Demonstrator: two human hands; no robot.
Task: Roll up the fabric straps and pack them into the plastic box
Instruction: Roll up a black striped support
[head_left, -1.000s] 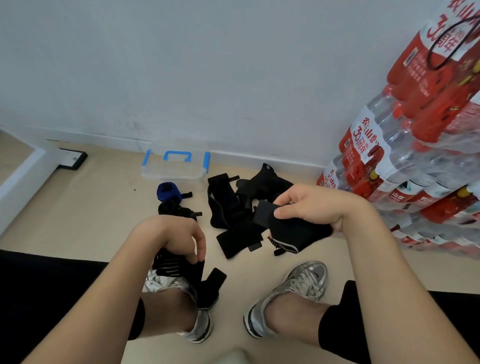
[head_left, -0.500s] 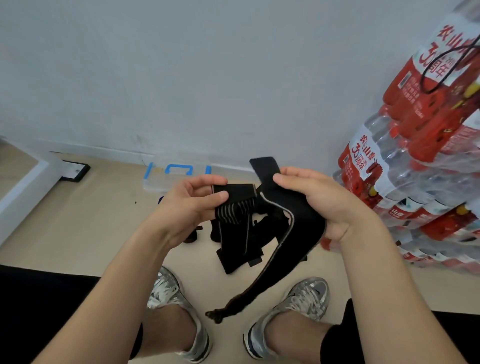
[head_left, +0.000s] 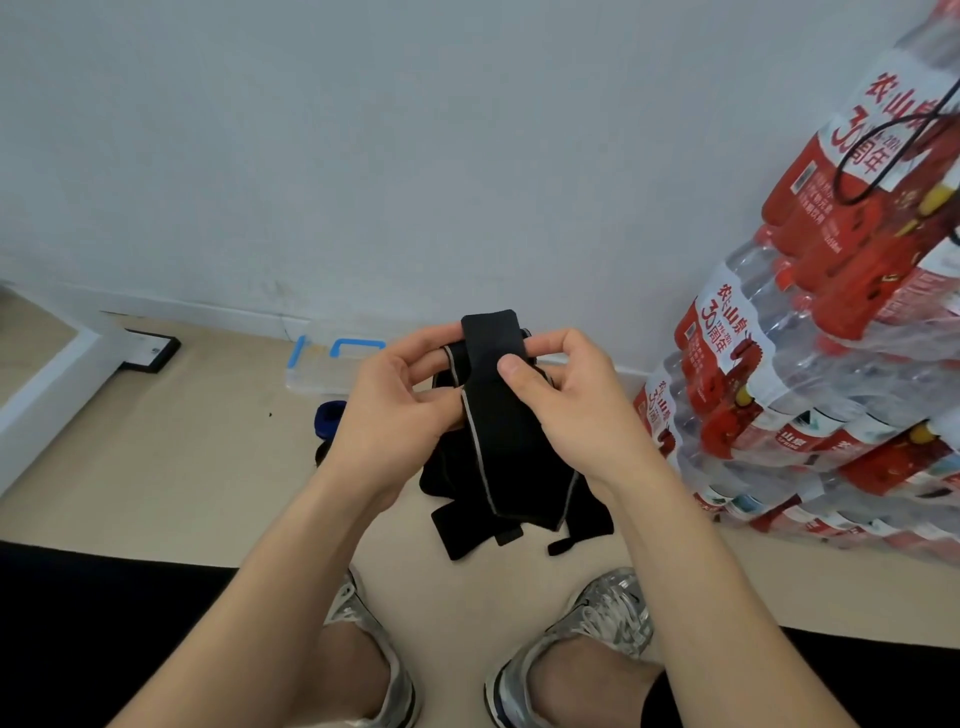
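Both hands hold one black fabric strap (head_left: 501, 415) with a grey edge in front of me, above the floor. My left hand (head_left: 389, 410) grips its left side. My right hand (head_left: 566, 410) pinches its top end with the thumb on the front face; the rest hangs down between my wrists. A pile of black straps (head_left: 467, 530) lies on the floor beneath it. A blue rolled strap (head_left: 327, 418) lies left of the pile. The clear plastic box (head_left: 317, 371) with blue clips stands by the wall, partly hidden behind my left hand.
Stacked packs of bottled water (head_left: 810, 374) fill the right side against the wall. A small black framed item (head_left: 150, 351) lies at the left by a white ledge (head_left: 47, 395). My two grey shoes (head_left: 576, 649) rest on the beige floor below.
My left hand came up from the floor to the strap in my right hand. Both hands now grip its top end close together, and the long tail has been drawn in shorter.
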